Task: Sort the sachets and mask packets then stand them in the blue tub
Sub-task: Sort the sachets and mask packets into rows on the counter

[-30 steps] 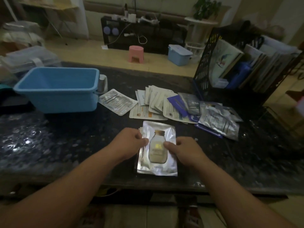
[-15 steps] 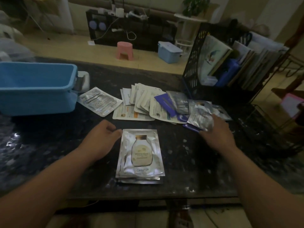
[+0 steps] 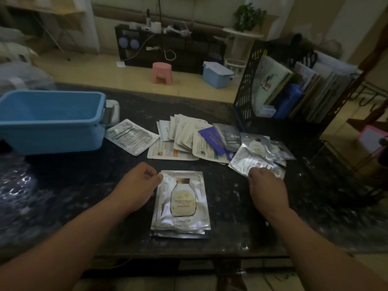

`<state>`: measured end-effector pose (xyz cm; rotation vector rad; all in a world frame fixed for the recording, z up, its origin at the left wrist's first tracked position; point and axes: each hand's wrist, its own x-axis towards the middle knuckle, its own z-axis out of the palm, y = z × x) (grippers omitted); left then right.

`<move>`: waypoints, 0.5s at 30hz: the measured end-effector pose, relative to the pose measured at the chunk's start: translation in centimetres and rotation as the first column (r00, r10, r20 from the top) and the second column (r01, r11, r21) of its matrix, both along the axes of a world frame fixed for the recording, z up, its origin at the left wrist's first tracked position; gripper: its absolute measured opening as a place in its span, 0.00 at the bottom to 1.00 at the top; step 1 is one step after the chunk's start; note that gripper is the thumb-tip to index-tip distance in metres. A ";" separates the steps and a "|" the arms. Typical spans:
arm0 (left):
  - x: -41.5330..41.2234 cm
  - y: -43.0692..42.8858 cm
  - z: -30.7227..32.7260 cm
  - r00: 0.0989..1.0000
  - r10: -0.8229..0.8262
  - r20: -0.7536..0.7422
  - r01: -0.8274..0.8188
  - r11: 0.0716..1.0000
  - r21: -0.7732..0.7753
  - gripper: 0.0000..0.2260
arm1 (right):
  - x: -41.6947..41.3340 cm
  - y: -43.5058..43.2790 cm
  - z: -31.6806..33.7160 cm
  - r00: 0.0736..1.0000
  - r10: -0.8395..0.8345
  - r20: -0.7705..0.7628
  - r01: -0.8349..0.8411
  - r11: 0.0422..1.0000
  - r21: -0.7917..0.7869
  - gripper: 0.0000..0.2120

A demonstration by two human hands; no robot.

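Stack of silver mask packets [image 3: 181, 203] lies flat, near centre of the dark counter [image 3: 63, 198]. Left hand [image 3: 137, 186]: fingers loosely curled, thumb tip touching the stack's far-left corner; pinching or not, cannot tell. Right hand [image 3: 267, 186]: fingers curled over the near edge of a loose silver packet [image 3: 244, 162], gripping it at the right end of the unsorted spread [image 3: 189, 139]. Blue tub [image 3: 52, 135] stands far left, well apart from the stack.

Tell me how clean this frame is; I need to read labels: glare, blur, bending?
Head view: dim; glare speckles the dark polished stone tabletop at left; the silver foil bottle-print packet stack reads sharply; the right hand and crinkled silver packet at its fingertips look soft; edges bow.
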<state>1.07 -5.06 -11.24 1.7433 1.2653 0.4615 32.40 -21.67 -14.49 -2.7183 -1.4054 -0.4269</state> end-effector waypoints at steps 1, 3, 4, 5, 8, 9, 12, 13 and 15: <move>-0.1 0.0 0.1 1.000 0.001 0.005 -0.001 1.000 -0.002 0.06 | 0.0 0.1 -0.3 1.000 0.000 0.010 0.000 1.000 -0.001 0.03; -0.3 -0.1 0.3 1.000 0.001 0.021 -0.001 1.000 0.009 0.06 | -0.3 0.3 -0.4 1.000 -0.012 0.023 0.012 1.000 -0.019 0.03; -0.4 -0.2 0.4 1.000 -0.002 0.028 0.001 1.000 0.017 0.06 | -0.4 0.4 -0.2 1.000 -0.031 -0.005 0.031 0.999 -0.009 0.02; -0.5 -0.2 0.5 0.999 -0.004 0.032 0.003 1.000 0.019 0.06 | -0.3 0.5 -0.1 0.999 -0.040 -0.016 0.040 0.999 -0.017 0.02; -0.6 -0.1 0.8 1.000 -0.004 0.020 0.003 1.000 0.018 0.06 | -0.9 1.3 1.2 0.992 -0.062 -0.113 0.068 0.997 0.047 0.05; -0.6 0.0 1.0 1.000 0.001 0.015 -0.002 1.000 0.029 0.05 | -1.1 1.9 2.0 0.985 -0.026 -0.171 0.052 0.987 0.149 0.06; -0.3 -0.2 2.1 0.998 0.024 0.050 -0.028 0.997 0.072 0.05 | -3.3 3.2 6.5 0.890 0.059 -0.452 0.198 0.844 0.499 0.08; 0.0 -0.5 2.6 0.997 0.019 0.081 -0.024 0.998 0.062 0.06 | -4.3 3.4 7.6 0.849 0.081 -0.522 0.246 0.813 0.528 0.08; 0.6 -1.5 3.9 0.980 -0.031 0.194 0.043 0.997 -0.058 0.12 | -6.5 3.4 8.9 0.802 0.106 -0.587 0.213 0.868 0.448 0.04</move>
